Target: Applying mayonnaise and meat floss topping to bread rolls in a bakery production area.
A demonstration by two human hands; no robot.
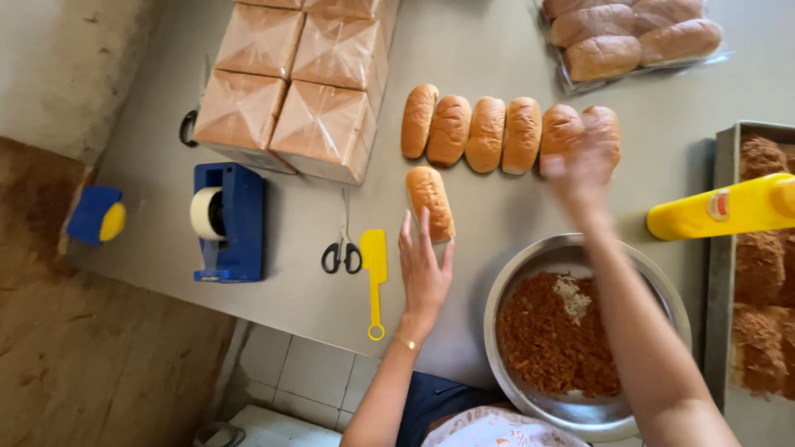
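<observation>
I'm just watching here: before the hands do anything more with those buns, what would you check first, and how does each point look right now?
1. Left hand at the single golden oblong bun lying apart: ok, fingertips reach its near end, hand open.
2. Right hand over the row of six golden buns: cannot tell whether it grips one; it is blurred.
3. Round metal bowl of reddish-brown shredded filling within reach: ok, right under the right forearm.
4. Yellow plastic spatula at hand: ok, lying free just beside the left hand.
5. Black-handled scissors out of the way: ok, lying beyond the spatula.
</observation>
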